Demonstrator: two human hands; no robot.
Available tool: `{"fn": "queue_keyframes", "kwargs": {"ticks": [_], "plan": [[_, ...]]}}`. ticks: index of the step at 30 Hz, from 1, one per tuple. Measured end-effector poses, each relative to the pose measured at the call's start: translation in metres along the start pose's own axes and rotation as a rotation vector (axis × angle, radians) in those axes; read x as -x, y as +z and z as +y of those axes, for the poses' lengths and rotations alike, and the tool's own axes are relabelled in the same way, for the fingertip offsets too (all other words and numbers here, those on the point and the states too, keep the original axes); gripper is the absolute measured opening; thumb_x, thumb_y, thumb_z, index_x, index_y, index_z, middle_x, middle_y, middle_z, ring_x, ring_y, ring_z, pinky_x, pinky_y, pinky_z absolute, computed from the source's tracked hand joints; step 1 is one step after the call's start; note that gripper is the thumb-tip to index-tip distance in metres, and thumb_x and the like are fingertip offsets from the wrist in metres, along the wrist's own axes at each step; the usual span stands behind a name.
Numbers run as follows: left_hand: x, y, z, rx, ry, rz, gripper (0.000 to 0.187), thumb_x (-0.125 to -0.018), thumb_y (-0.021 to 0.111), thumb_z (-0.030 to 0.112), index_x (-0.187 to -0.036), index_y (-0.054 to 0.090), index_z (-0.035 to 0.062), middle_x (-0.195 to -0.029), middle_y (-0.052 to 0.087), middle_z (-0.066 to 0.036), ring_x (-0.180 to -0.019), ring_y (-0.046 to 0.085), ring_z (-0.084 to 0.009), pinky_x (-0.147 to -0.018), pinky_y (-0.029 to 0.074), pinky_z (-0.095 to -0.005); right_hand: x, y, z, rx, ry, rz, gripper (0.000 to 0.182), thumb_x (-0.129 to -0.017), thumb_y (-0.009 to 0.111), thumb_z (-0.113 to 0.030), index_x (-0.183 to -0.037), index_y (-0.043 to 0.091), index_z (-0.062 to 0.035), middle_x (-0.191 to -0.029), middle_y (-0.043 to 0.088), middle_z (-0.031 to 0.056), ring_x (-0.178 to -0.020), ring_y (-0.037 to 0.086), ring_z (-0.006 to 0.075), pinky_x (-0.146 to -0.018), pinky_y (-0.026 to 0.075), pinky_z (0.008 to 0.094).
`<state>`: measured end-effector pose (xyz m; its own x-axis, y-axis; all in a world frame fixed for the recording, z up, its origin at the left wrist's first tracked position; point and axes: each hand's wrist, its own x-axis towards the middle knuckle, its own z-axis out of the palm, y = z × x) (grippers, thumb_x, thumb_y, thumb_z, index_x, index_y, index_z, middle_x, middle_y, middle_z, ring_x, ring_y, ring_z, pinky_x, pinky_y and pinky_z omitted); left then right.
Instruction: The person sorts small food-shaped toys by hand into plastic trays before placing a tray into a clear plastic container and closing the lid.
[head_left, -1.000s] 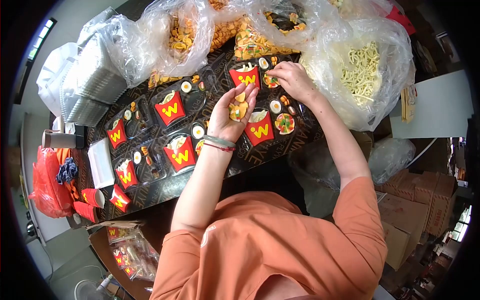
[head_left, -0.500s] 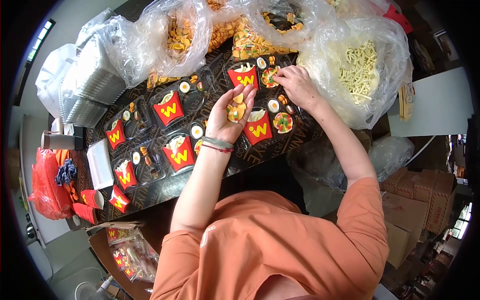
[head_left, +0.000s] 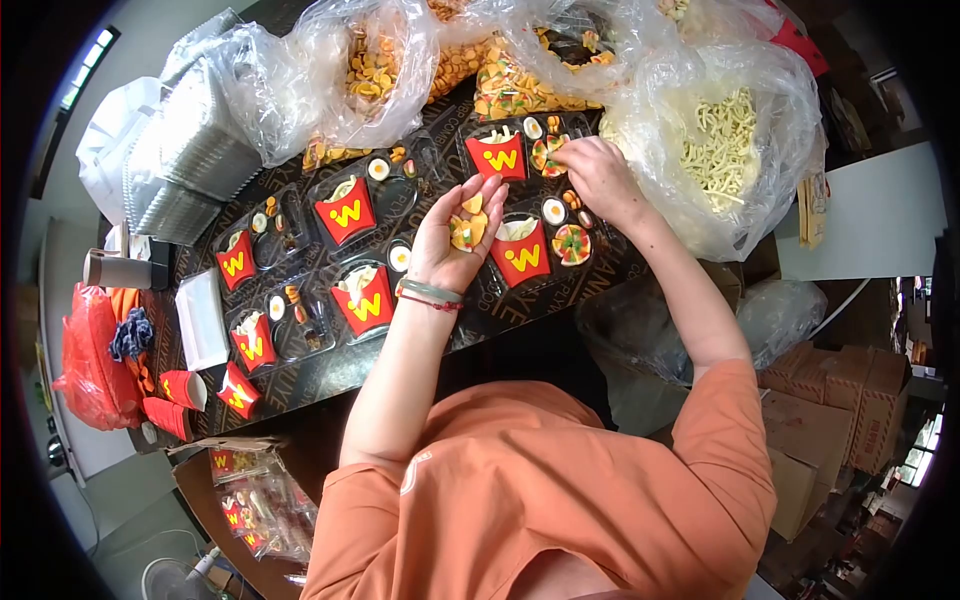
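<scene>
At the far tray [head_left: 580,130], the right hand [head_left: 606,182], fingertips drawn together though I can't tell whether they pinch anything, seems to be arranging the pizza [head_left: 545,158], which calls for light placement, while the left hand [head_left: 438,243], fingers loosely cupped, holds spare slices [head_left: 466,232].

From above the near side of the table [head_left: 325,376], the head view looks steeply down and across it, fairly close yet wide, reaching the cardboard boxes [head_left: 862,405] right of it
</scene>
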<state>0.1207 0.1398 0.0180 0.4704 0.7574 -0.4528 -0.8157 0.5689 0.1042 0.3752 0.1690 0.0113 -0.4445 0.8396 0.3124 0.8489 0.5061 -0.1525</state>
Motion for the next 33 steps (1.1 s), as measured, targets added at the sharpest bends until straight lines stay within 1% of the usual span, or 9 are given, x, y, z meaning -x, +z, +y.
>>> {"fn": "queue_keyframes", "kwargs": {"ticks": [2,4,9,13,15,19,24,26,33], "plan": [[0.000,-0.003,0.000,0.003,0.000,-0.022,0.033,-0.100,0.044,0.018,-0.127,0.051,0.0004,-0.130,0.057,-0.016,-0.120,0.055,-0.0295,-0.097,0.050,-0.0377,-0.008,0.003,0.009,0.024,0.132,0.106,0.025,-0.084,0.059,-0.007,-0.106,0.069,-0.0113,-0.102,0.062,0.0025,-0.104,0.056,0.0211,-0.096,0.039,0.0379],[0.002,-0.003,-0.001,-0.013,0.007,-0.010,0.033,-0.100,0.044,0.018,-0.127,0.052,0.0003,-0.130,0.057,-0.016,-0.121,0.055,-0.0295,-0.098,0.050,-0.0379,-0.010,0.007,0.014,0.068,0.175,0.083,0.026,-0.085,0.058,-0.008,-0.107,0.069,-0.0122,-0.101,0.060,0.0019,-0.102,0.056,0.0210,-0.097,0.039,0.0380],[0.013,-0.004,0.001,-0.026,0.032,0.023,0.033,-0.100,0.045,0.019,-0.126,0.052,0.0000,-0.130,0.057,-0.016,-0.121,0.055,-0.0297,-0.099,0.049,-0.0384,-0.010,0.012,0.009,0.316,-0.049,0.066,0.030,-0.083,0.057,-0.005,-0.111,0.068,-0.0102,-0.104,0.061,0.0030,-0.104,0.056,0.0209,-0.093,0.041,0.0358],[0.020,-0.012,0.004,-0.007,0.022,-0.036,0.035,-0.100,0.046,0.022,-0.126,0.052,-0.0002,-0.131,0.057,-0.016,-0.123,0.053,-0.0302,-0.101,0.047,-0.0397,-0.009,0.009,0.009,0.277,-0.044,0.075,0.028,-0.082,0.058,-0.005,-0.108,0.069,-0.0106,-0.103,0.061,0.0030,-0.104,0.056,0.0214,-0.094,0.040,0.0368],[0.024,-0.015,0.007,-0.002,0.021,-0.059,0.036,-0.100,0.046,0.023,-0.126,0.052,-0.0002,-0.131,0.056,-0.017,-0.124,0.053,-0.0303,-0.102,0.046,-0.0401,-0.009,0.003,0.007,0.074,0.064,0.084,0.026,-0.081,0.060,-0.005,-0.104,0.069,-0.0100,-0.102,0.061,0.0035,-0.103,0.056,0.0221,-0.095,0.039,0.0382],[0.031,-0.022,0.012,0.006,0.028,-0.052,0.036,-0.100,0.046,0.023,-0.126,0.052,-0.0005,-0.132,0.056,-0.017,-0.124,0.052,-0.0304,-0.102,0.046,-0.0403,0.000,-0.003,0.000,0.181,-0.065,0.027,0.026,-0.080,0.060,-0.004,-0.103,0.069,-0.0097,-0.102,0.062,0.0037,-0.103,0.056,0.0235,-0.095,0.040,0.0388],[0.038,-0.024,0.013,0.009,0.031,-0.065,0.036,-0.100,0.046,0.023,-0.127,0.052,-0.0008,-0.134,0.054,-0.017,-0.125,0.051,-0.0304,-0.102,0.046,-0.0402,0.006,0.012,-0.002,0.214,-0.011,0.051,0.026,-0.081,0.059,-0.005,-0.104,0.069,-0.0099,-0.103,0.062,0.0039,-0.104,0.056,0.0241,-0.097,0.038,0.0386],[0.040,-0.027,0.013,0.012,0.026,-0.080,0.037,-0.100,0.046,0.023,-0.127,0.052,-0.0008,-0.135,0.053,-0.017,-0.126,0.051,-0.0304,-0.103,0.045,-0.0402,0.003,0.011,-0.004,0.161,0.140,0.002,0.027,-0.082,0.059,-0.006,-0.107,0.068,-0.0110,-0.104,0.061,0.0042,-0.104,0.056,0.0241,-0.098,0.037,0.0388],[0.054,-0.034,0.018,0.026,0.040,-0.075,0.038,-0.099,0.046,0.023,-0.129,0.050,-0.0008,-0.135,0.052,-0.018,-0.127,0.049,-0.0308,-0.104,0.044,-0.0406,-0.014,0.012,-0.013,0.138,0.040,0.057,0.033,-0.081,0.058,-0.003,-0.111,0.067,-0.0146,-0.097,0.059,0.0037,-0.101,0.056,0.0235,-0.097,0.038,0.0382]]}}
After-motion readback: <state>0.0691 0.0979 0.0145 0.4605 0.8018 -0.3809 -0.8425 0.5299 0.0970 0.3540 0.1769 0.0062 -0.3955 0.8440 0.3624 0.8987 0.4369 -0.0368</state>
